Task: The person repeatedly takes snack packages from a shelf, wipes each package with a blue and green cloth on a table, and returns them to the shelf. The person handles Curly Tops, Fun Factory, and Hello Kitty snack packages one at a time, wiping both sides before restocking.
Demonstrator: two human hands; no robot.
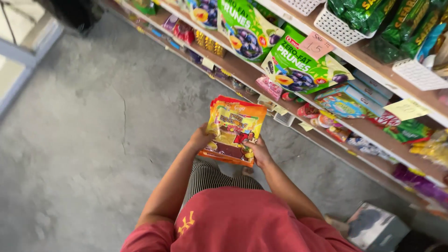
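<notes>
A stack of orange and yellow snack pouches [233,130] was held between both hands, above a grey concrete floor [84,140]. The left hand [199,138] was clamped on one edge, the right hand [258,151] on the other. Beyond the right hand, wooden shelves [373,70] were stocked with green fruit bags [298,65].

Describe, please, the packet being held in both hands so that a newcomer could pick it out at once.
Start at the long wooden shelves along the right, stocked with snack bags. In front of them, over the grey concrete floor, the left hand and right hand grip a small stack of orange-yellow packets. Unlike the big green fruit bags shelved nearby, it is orange and off the shelf.
</notes>
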